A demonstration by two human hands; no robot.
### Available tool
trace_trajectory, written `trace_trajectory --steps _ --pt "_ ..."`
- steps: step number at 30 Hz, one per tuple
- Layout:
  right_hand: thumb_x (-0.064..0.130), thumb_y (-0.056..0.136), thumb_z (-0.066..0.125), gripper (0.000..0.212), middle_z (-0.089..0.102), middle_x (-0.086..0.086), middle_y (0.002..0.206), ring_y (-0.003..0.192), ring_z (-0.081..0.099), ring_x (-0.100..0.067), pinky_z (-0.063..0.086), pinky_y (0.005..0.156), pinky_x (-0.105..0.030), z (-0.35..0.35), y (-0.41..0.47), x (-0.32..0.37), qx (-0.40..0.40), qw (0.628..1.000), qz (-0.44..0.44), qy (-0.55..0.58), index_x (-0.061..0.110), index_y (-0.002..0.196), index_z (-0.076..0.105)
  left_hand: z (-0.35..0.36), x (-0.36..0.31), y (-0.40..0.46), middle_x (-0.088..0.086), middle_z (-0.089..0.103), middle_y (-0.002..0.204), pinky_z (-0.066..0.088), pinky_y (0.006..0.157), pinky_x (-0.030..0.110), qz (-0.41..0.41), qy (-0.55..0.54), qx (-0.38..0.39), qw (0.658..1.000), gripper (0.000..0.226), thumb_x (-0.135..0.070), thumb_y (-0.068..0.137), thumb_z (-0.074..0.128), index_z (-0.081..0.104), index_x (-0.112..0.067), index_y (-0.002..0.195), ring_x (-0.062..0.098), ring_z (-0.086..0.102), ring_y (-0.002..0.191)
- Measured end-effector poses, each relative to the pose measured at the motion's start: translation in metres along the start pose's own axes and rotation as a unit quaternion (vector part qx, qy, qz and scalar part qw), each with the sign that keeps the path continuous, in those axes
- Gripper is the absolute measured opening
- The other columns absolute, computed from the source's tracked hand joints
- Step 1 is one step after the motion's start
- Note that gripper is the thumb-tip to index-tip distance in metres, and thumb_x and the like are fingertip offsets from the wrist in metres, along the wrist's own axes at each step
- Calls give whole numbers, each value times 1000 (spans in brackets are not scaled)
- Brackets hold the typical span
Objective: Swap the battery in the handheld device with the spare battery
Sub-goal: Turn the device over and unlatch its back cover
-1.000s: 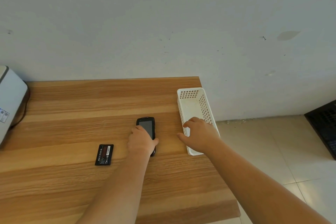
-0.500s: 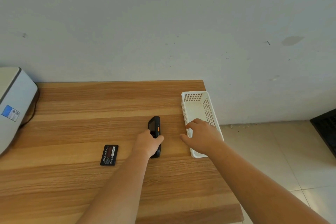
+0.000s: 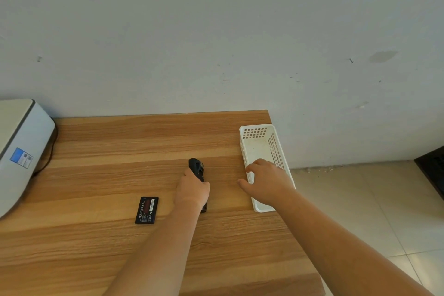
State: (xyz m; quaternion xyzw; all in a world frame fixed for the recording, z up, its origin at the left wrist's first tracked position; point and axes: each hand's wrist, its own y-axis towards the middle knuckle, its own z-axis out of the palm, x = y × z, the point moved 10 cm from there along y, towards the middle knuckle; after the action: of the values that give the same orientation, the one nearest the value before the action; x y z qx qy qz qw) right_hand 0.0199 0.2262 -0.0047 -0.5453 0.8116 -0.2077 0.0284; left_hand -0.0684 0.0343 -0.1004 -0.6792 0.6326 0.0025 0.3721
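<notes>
Left grip [image 3: 193,190] grasping handheld device [image 3: 196,168], lower half hidden, right grip [image 3: 265,184] released

Wooden table [image 3: 101,243] against a pale wall [image 3: 216,31], two bare hands at work on it.

Left hand [image 3: 193,191] gripped the black handheld device [image 3: 196,168], which stood turned on its edge with its far end clear of the fingers. Spare battery [image 3: 146,210], black with a red label, lay flat to the left of that hand, near but apart from it. Right hand [image 3: 265,182] rested with loosely spread fingers over the near left rim of a white perforated basket [image 3: 262,137] at the table's right edge, holding nothing. Grey-white machine [image 3: 19,151] with a blue sticker sat at far left. Tiled floor [image 3: 360,211] showed to the right.
</notes>
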Motion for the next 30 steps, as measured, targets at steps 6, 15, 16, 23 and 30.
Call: trace_trajectory --steps 6,15,16,23,30 --pt "60 89 46 55 56 3 131 118 54 -19 46 99 -40 0 0 -6 -1 1000 2 7 23 127 59 4 -4 1 16 53 130 54 85 42 7 42 -18 999 61 -12 90 66 32 -9 141 34 58 114" --pt "58 90 46 55 54 3 134 121 52 -20 46 101 -41 3 -2 -12 4 1000 4 7 23 130 57 8 -3 8 10 50 142 51 94 44 25 -13 -16 999 74 -14 89 69 29 -19 151 31 53 126" --pt "58 90 46 55 54 3 133 121 52 -20 46 100 -41 3 -2 -12 4 1000 4 8 23 130 57 8 -2 8 10 51 141 51 93 44 21 -14 -16 1000 73 -13 89 69 30 -19 150 31 53 125" --pt "58 89 46 54 55 4 133 121 52 -19 46 100 -41 4 0 -13 1 1000 3 15 24 130 57 9 6 15 12 54 126 53 85 43 0 23 -10 1000 65 -23 79 80 45 -12 133 32 58 112" --pt "58 91 46 53 53 5 136 123 52 -19 45 103 -43 9 1 -17 7 1000 6 8 25 131 56 13 0 19 16 50 133 52 86 41 7 109 -17 994 69 -10 85 72 33 -11 142 34 56 117"
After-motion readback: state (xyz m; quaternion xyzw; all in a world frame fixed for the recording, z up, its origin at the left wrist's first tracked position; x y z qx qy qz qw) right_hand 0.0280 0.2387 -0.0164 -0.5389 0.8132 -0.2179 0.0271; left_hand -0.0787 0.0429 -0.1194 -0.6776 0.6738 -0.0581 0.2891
